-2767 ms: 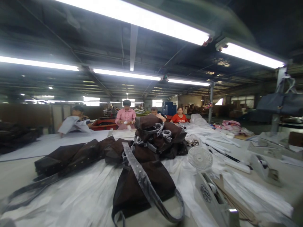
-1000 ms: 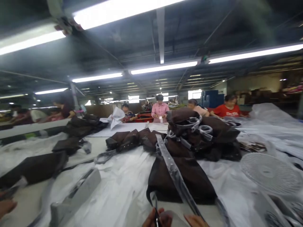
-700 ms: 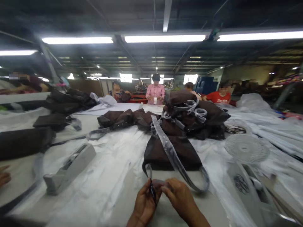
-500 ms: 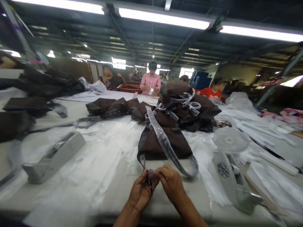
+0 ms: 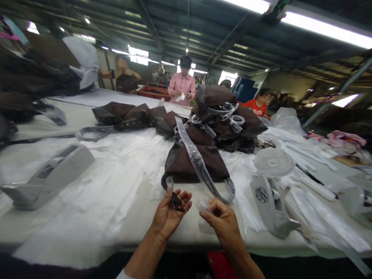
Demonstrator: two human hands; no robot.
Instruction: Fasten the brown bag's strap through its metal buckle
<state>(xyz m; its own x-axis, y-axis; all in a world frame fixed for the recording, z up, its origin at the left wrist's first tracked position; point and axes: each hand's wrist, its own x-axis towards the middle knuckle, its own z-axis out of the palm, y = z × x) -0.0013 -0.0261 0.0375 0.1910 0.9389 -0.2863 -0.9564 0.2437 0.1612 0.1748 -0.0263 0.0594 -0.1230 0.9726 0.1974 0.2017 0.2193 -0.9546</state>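
The left grip (image 5: pixel 167 217) is palm up, with the fingers loosely curled and the thumb against a dark strap end (image 5: pixel 177 203) that lies across the palm. The right grip (image 5: pixel 223 219) is narrow, thumb and fingertips pinching a piece of clear film (image 5: pixel 203 204) just beside the left fingertips. The two grips are near each other but apart, both over the front part of the counter (image 5: pixel 138 228).

The brown bag (image 5: pixel 213 161) lies on the counter just beyond both grips; its left corner runs down to the strap end in the left grip. A wrapped strap (image 5: pixel 194 153) crosses the bag slantwise and loops round at its right corner, just beyond the right grip.

Farther beyond the grips is a pile of bags (image 5: pixel 216 95), with a row of bags (image 5: pixel 116 112) to its left. Left of the left grip spread white sheets (image 5: pixel 95 193), and past them stands a grey dispenser (image 5: pixel 62 174). Right of the right grip is another dispenser (image 5: pixel 263 197), with a fan (image 5: pixel 274 162) behind it. Well beyond the grips, a person in pink (image 5: pixel 182 83) holds something white.
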